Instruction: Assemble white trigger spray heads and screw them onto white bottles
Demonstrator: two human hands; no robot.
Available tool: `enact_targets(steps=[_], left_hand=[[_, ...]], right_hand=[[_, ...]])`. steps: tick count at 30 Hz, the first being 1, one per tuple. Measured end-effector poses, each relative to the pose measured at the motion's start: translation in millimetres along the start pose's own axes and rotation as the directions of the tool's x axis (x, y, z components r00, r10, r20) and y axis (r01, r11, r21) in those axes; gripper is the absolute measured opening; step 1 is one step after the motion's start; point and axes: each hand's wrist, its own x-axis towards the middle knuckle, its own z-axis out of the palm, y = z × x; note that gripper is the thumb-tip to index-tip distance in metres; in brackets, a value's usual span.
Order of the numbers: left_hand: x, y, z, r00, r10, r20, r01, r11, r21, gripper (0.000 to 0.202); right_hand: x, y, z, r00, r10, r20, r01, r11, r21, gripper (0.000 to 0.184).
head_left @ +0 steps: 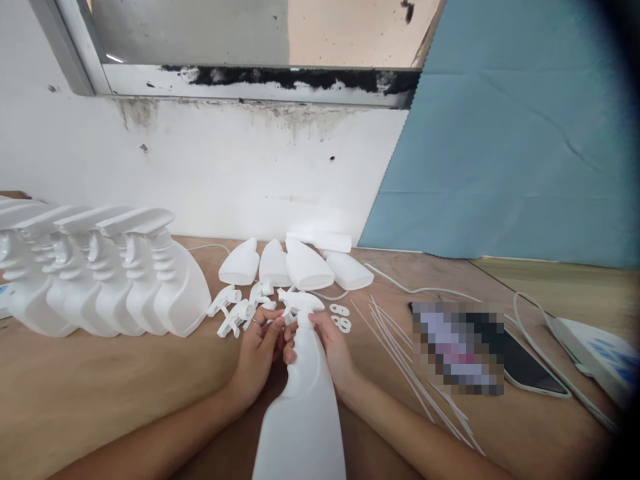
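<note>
A white spray bottle [303,400] lies with its base toward me and its trigger head [301,304] pointing away. My left hand [257,353] is curled, its fingers pinching at the bottle's neck just below the trigger head. On the other side, my right hand [334,347] wraps the same neck. Loose trigger heads [235,313] lie on the wooden table [110,380] just beyond my left hand. Two small white rings [341,317] rest beyond my right hand.
A row of assembled spray bottles [105,273] stands at the left. Several empty bottles [295,263] lie by the wall. Thin white dip tubes [400,353] fan out to the right, near a phone [530,370], a white cable [545,353] and a white box [600,353].
</note>
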Motion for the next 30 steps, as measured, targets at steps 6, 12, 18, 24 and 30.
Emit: enact_targets(steps=[6, 12, 18, 24, 30], left_hand=[[-0.2, 1.3, 0.1, 1.0, -0.001, 0.016, 0.001, 1.0, 0.012, 0.019], [0.2, 1.6, 0.4, 1.0, 0.008, 0.013, -0.008, 1.0, 0.014, 0.018], [-0.4, 1.2, -0.4, 1.0, 0.02, -0.004, -0.02, 0.999, 0.041, 0.019], [-0.8, 2.2, -0.4, 1.0, 0.026, 0.003, -0.026, 0.999, 0.047, 0.018], [-1.8, 4.0, 0.8, 1.0, 0.017, 0.006, -0.017, 0.999, 0.04, 0.018]], right_hand=[[-0.6, -0.6, 0.9, 0.999, -0.019, 0.033, 0.018, 0.999, 0.04, 0.041], [-1.9, 0.7, 3.9, 0.994, -0.111, -0.002, 0.11, 0.993, -0.033, 0.026], [-4.6, -1.4, 7.9, 0.997, -0.081, 0.005, 0.081, 0.996, -0.041, 0.033], [-4.5, -1.4, 8.2, 0.995, -0.097, -0.033, 0.094, 0.992, -0.081, 0.038], [-2.1, -1.0, 5.5, 0.992, -0.11, -0.062, 0.099, 0.983, -0.155, 0.04]])
